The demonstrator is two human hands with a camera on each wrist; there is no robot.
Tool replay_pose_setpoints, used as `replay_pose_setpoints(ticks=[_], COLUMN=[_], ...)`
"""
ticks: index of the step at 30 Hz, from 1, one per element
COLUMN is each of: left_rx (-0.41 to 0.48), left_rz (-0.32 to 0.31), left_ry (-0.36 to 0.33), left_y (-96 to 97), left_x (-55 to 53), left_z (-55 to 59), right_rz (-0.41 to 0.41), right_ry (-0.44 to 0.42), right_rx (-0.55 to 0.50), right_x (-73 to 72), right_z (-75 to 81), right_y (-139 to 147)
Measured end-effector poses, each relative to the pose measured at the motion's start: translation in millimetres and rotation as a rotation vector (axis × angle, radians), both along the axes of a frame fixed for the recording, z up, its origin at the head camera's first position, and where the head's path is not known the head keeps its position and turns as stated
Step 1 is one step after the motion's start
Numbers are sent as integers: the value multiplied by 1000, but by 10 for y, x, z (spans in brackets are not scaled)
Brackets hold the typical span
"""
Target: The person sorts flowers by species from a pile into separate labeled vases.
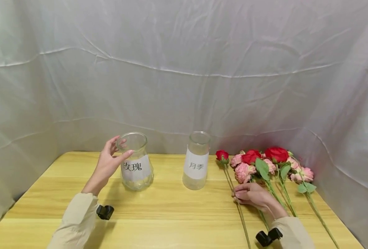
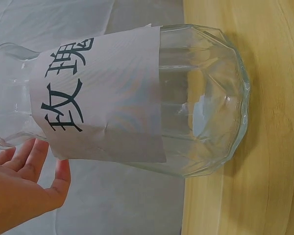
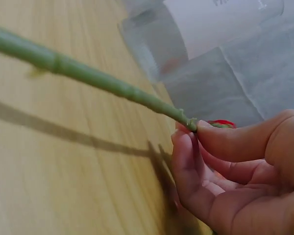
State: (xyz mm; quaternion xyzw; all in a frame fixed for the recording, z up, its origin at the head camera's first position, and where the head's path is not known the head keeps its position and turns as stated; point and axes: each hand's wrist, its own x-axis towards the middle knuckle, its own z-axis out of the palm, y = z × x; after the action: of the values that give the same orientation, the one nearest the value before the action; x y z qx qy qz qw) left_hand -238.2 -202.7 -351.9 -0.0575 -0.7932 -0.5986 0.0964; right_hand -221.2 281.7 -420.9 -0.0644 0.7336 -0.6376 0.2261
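Observation:
At the left stands a wide glass vase [image 1: 137,186] with a white paper label in black characters. My left hand [image 1: 107,164] is at the side of its neck, thumb and fingers spread apart. In the left wrist view, those fingertips [image 2: 36,152] are right at the glass, beside the label. My right hand [image 1: 254,197] pinches the green stem of a single red rose [image 1: 222,155] between thumb and fingers. That stem [image 3: 88,76] slants over the wood in the right wrist view, its shadow below it.
A narrow labelled glass vase [image 1: 194,183] stands mid-table. Right of it, red roses [image 1: 276,154] and pink flowers [image 1: 244,172] lie in a bunch, stems toward the front. Grey cloth [image 1: 184,97] hangs behind the wooden table [image 1: 159,221].

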Motion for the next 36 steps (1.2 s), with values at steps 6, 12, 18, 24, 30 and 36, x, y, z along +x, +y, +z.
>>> replay_pose_setpoints(ticks=[6,12,18,24,30,36], left_rx=[-2,2,7,4,3,1], left_rz=[-8,-4,-8,-11,-15,-16], left_ry=[-7,-13,-12,-10,-8,-1], left_y=[2,-1,-6,-9,-8,-2], left_x=[-13,-22,-28,-29,-18,-11], left_z=[-5,-16,-19,-19,-19,-4], right_rz=[29,31,94,128,82,-89], right_ry=[-44,-23,9,78,185,222], right_rx=[-144,-225,-344,-395,-432,-384], right_x=[-8,10,38,67,69,75], right_z=[28,95,160,263,427,606], right_y=[-31,-69,-78,-112,-197,-318])
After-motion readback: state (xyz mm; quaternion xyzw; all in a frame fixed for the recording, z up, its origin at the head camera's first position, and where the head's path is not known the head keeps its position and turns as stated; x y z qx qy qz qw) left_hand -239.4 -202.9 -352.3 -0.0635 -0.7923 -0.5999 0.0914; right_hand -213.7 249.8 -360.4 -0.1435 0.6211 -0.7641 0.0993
